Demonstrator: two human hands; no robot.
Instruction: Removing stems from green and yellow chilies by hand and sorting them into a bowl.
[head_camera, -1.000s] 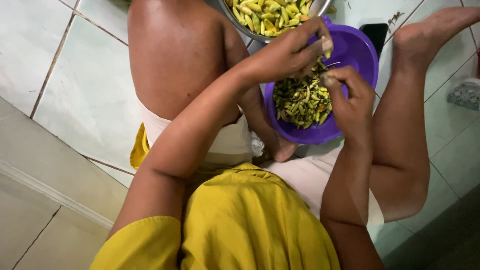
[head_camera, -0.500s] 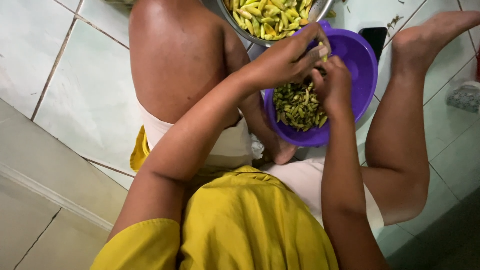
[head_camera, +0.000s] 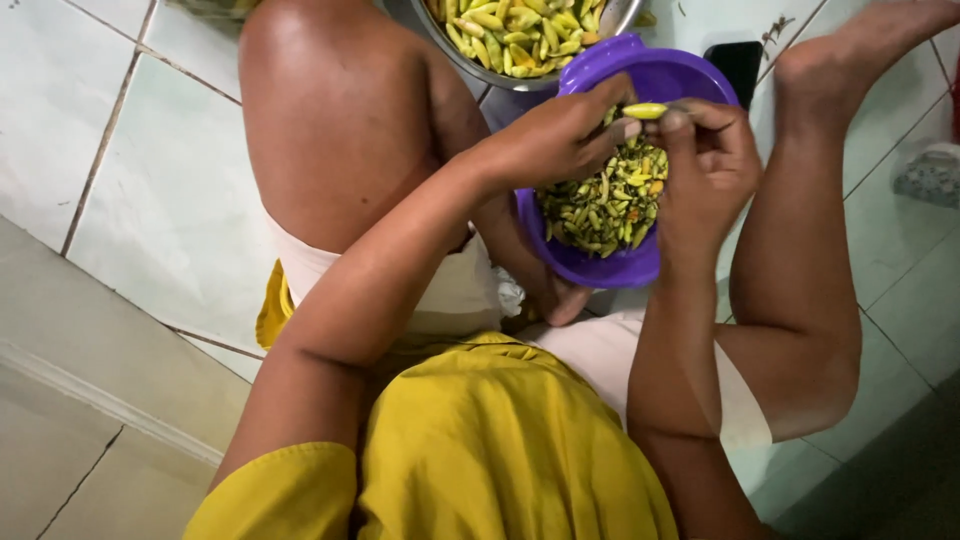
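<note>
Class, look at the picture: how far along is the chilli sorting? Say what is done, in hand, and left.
Done: the purple bowl already holds a layer of small green chilli pieces. In hand: the left hand and right hand together hold one yellow-green chilli above it. Left: the metal bowl still holds a heap of whole chillies.

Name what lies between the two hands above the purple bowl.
In the head view, one small yellow-green chili bridges the left hand and right hand, pinched by both over the purple bowl.
</note>
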